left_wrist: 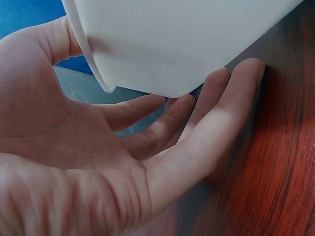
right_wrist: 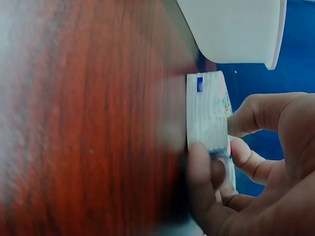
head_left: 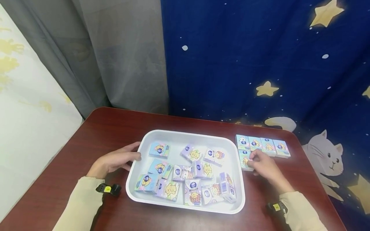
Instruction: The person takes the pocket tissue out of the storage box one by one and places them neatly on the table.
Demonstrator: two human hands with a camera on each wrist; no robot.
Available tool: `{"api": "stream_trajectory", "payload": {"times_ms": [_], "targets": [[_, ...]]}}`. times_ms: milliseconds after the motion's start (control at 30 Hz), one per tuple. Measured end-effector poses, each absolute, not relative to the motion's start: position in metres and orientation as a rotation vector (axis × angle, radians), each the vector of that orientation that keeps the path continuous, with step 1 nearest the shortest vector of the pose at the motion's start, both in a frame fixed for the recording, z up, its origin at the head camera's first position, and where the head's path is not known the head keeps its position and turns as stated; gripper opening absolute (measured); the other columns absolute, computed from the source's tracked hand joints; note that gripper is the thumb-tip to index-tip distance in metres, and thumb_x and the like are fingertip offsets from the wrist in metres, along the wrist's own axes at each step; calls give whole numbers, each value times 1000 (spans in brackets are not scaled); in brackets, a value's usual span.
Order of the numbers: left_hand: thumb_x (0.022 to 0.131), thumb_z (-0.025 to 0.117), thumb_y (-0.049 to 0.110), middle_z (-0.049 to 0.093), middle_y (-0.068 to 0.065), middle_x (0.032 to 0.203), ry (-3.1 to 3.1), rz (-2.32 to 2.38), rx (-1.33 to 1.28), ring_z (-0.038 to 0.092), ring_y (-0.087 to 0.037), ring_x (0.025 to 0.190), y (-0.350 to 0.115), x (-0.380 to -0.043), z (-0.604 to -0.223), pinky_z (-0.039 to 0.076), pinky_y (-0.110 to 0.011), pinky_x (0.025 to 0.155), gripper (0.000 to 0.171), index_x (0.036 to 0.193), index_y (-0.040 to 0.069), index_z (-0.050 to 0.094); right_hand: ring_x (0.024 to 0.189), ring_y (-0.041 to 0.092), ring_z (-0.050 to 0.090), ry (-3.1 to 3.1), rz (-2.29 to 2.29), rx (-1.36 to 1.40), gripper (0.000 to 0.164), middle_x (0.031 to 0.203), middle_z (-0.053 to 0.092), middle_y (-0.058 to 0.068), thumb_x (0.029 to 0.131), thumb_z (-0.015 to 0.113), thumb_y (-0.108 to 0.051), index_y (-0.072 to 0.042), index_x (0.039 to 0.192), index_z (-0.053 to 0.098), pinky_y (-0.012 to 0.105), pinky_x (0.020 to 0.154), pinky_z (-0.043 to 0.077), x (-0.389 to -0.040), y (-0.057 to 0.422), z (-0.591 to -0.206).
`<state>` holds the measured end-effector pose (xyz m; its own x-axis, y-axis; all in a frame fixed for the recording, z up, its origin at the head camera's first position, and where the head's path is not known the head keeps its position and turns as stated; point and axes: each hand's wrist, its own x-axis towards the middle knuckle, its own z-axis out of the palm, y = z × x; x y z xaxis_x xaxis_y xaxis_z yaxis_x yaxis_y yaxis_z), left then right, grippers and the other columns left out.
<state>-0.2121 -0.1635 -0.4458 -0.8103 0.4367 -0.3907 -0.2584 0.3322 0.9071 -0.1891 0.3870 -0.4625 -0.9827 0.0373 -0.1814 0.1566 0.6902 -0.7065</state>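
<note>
Tissue packet (head_left: pixel 244 158) | right hand (head_left: pixel 264 165) pinching | blue side mark (right_wrist: pixel 200 84), unreadable

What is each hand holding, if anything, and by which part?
Left hand: white tray, by its left rim. Right hand: the front blue pack on the table, by its right side.

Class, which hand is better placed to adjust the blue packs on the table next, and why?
Probably the right hand: it holds the front blue pack, next to the row of four. The left hand is across the white tray, holding its left side.
</note>
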Motion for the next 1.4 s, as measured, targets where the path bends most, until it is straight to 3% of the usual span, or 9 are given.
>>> {"api": "stream_trajectory", "payload": {"times_ms": [133, 300, 500, 667, 867, 1133, 1400], "targets": [[96, 66, 14, 70, -20, 128, 2021, 1520, 145, 74, -35, 106, -162, -212, -444, 64, -57, 88, 85, 170, 6, 26, 68, 24, 57, 2820, -1045, 120, 20, 79, 64, 7, 91, 73, -13, -3, 104, 62, 36, 61, 48, -190, 387, -458], [96, 65, 14, 70, -20, 128, 2024, 1513, 146, 74, -35, 106, -161, -213, -443, 64, -57, 89, 84, 170, 6, 26, 77, 26, 59, 2871, -957, 58, 14, 84, 67, 7, 92, 73, -13, -3, 100, 67, 38, 67, 47, -191, 386, -447], [97, 65, 15, 69, -20, 129, 2023, 1509, 146, 73, -35, 107, -162, -215, -443, 64, -57, 90, 85, 171, 6, 25, 82, 27, 62, 2923, -1007, -11, 14, 82, 67, 6, 98, 70, -15, -3, 105, 71, 38, 69, 49, -194, 373, -420], [97, 65, 14, 70, -20, 128, 2028, 1509, 143, 73, -35, 106, -163, -214, -442, 64, -57, 89, 84, 170, 6, 25, 81, 25, 61, 2955, -1028, -129, 12, 86, 68, 5, 100, 70, -15, -6, 107, 73, 40, 69, 49, -196, 343, -396], [97, 65, 14, 70, -20, 128, 2023, 1517, 141, 73, -35, 106, -165, -212, -444, 64, -56, 89, 83, 170, 5, 26, 81, 22, 60, 2916, -1037, -327, 8, 89, 69, 3, 94, 73, -11, -10, 102, 74, 41, 74, 49, -200, 301, -378], [97, 64, 13, 70, -21, 128, 2023, 1528, 145, 73, -34, 105, -163, -210, -446, 64, -57, 88, 84, 170, 4, 24, 69, 17, 60, 2808, -974, -593, 12, 85, 71, -2, 91, 74, -7, -11, 101, 74, 37, 65, 50, -204, 253, -362], [96, 63, 13, 69, -21, 129, 2019, 1533, 152, 73, -34, 105, -160, -209, -444, 64, -57, 87, 85, 170, 3, 23, 76, 15, 62, 2739, -857, -762, 12, 87, 72, -5, 89, 78, -10, -12, 101, 75, 34, 69, 53, -210, 204, -358]]}}
